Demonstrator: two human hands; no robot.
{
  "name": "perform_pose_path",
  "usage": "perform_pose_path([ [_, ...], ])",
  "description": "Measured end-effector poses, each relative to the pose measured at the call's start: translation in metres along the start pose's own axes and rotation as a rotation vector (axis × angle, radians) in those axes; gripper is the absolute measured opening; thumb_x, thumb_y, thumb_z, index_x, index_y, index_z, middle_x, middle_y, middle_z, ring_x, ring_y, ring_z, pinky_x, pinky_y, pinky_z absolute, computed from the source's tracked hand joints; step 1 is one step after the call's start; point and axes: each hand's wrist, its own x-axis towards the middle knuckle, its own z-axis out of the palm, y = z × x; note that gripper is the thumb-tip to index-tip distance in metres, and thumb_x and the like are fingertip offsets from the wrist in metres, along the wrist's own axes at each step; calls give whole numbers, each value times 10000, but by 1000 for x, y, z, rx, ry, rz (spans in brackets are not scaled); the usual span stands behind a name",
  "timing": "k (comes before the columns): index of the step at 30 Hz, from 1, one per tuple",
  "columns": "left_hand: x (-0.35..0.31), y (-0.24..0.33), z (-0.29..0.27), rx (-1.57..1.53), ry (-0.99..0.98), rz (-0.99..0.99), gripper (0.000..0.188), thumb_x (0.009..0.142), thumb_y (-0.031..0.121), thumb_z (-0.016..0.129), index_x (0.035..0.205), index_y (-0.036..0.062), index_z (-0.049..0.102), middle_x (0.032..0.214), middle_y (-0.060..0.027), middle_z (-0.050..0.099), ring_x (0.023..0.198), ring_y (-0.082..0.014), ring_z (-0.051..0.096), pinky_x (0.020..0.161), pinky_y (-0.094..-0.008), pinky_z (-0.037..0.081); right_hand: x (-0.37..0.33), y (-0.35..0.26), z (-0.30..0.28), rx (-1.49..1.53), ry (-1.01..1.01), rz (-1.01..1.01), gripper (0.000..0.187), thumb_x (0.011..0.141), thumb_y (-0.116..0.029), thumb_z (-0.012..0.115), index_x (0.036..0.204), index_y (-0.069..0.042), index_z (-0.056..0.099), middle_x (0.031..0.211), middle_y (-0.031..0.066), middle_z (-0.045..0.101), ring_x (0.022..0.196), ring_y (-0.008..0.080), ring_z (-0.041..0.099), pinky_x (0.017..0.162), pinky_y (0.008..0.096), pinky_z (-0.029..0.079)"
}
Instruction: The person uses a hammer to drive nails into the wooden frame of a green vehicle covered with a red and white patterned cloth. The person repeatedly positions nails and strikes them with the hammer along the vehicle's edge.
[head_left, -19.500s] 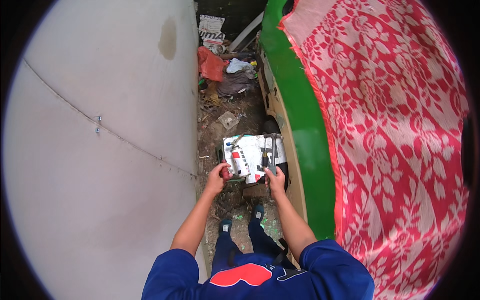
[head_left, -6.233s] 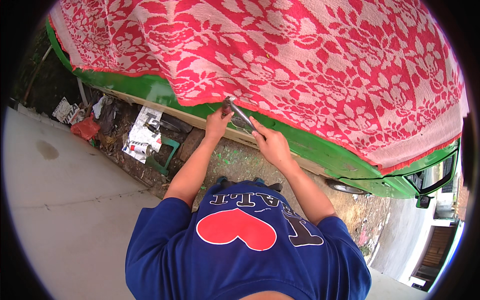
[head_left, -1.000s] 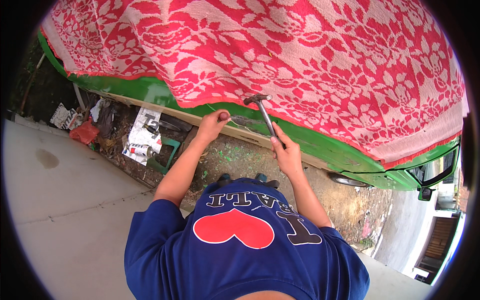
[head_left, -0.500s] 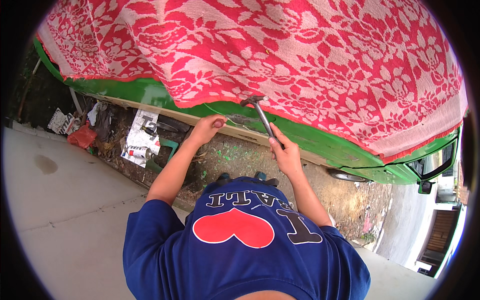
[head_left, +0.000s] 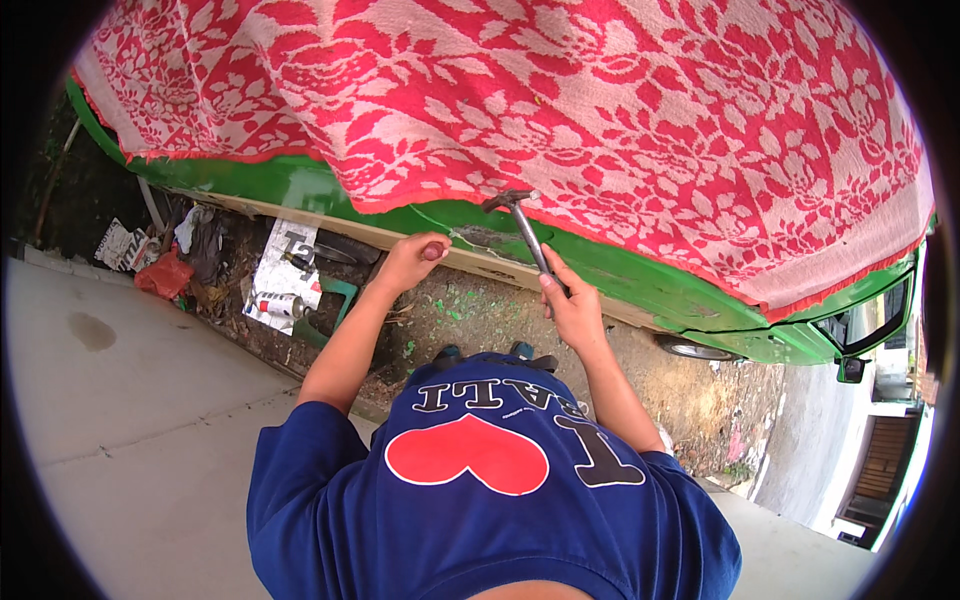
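Observation:
My right hand (head_left: 574,308) is closed round the shaft of a claw hammer (head_left: 526,236), its metal head raised in front of the pink and red cloth's lower hem. My left hand (head_left: 404,268) grips a tool with a rounded reddish-brown handle (head_left: 433,251); the tool's working end cannot be made out. Both hands are at the lower edge of a green vehicle body (head_left: 630,270). Between them, a rough grey patch (head_left: 485,237) with flaked paint shows along that edge.
A floral cloth (head_left: 600,110) drapes over the vehicle. Under its left part lie a printed sheet (head_left: 284,275) with a spray can (head_left: 280,304), a green frame (head_left: 335,308) and a red plastic bag (head_left: 165,274). A wheel (head_left: 697,349) is at the right; concrete (head_left: 150,400) lies at the left.
Almost nothing differs. My left hand and its tool have shifted very slightly left; the hammer stays raised in my right hand.

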Motion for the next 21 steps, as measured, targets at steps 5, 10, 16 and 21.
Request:
perform_pose_path([
  [5, 0, -1, 2, 10, -15, 29, 195, 885, 60, 738, 1065, 43, 667, 1050, -90, 723, 964, -218, 697, 860, -326, 539, 0, 4, -2, -9, -39, 25, 453, 1018, -136, 580, 1467, -144, 527, 798, -31, 550, 682, 48, 527, 574, 228, 480],
  [10, 3, 3, 0, 91, -47, 93, 219, 854, 30, 732, 1064, 43, 669, 1037, -103, 719, 972, -279, 694, 860, -349, 533, -2, 4, 2, -38, -2, -4, 449, 998, -160, 619, 1441, -197, 560, 750, -8, 572, 624, 56, 507, 571, 251, 470],
  [16, 15, 21, 1, 161, -76, -2, 287, 807, -13, 713, 1080, 56, 660, 993, -123, 707, 942, -287, 686, 811, -372, 525, -12, 3, 9, -411, -19, -456, 460, 946, -125, 667, 1398, -184, 601, 764, 93, 622, 598, 186, 553, 599, 333, 492],
  [21, 25, 12, 6, 41, -74, -38, 268, 828, -23, 648, 1079, 73, 657, 933, -128, 696, 905, -310, 682, 791, -370, 520, -9, 18, 20, -569, -53, -586, 463, 922, -199, 687, 1373, -279, 621, 770, 114, 627, 617, 303, 604, 627, 433, 511],
])
